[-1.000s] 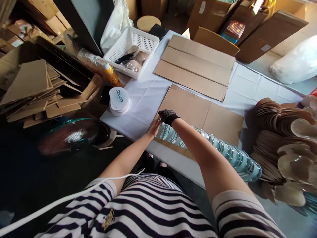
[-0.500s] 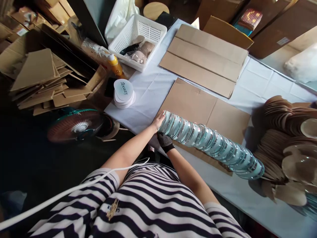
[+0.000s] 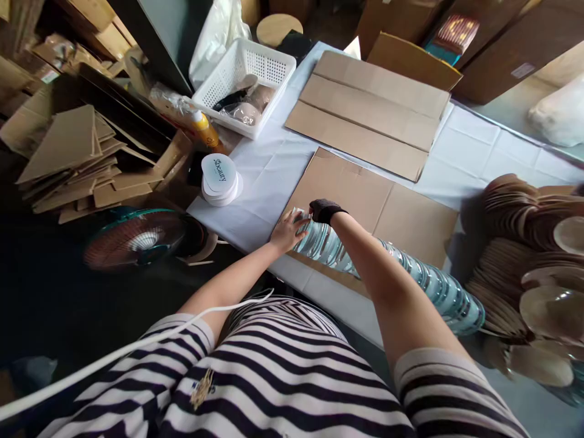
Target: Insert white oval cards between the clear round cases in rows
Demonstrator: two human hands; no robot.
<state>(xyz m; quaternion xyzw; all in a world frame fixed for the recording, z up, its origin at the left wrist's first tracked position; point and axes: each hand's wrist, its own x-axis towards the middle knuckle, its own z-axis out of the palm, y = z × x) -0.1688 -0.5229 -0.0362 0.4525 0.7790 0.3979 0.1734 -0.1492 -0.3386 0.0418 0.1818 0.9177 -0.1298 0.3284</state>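
A long row of clear, bluish plastic pieces, packed one against another, lies slantwise over a flat cardboard sheet. My bare left hand rests on the row's left end with its fingers spread. Just above that end, my right hand in a black dotted glove has its fingers closed in a pinch. What sits between those fingertips is too small to make out. My right forearm crosses over the row and hides part of it.
White-clothed table bears a stack of white "beauty" cards, a white basket with bagged items and another folded cardboard sheet. Brown stacked pieces stand right. A fan is at left; a white cable crosses my front.
My right hand has moved from beneath the row's left end up over its top side. My left hand has shifted slightly down and left, its fingers now spread on the end.
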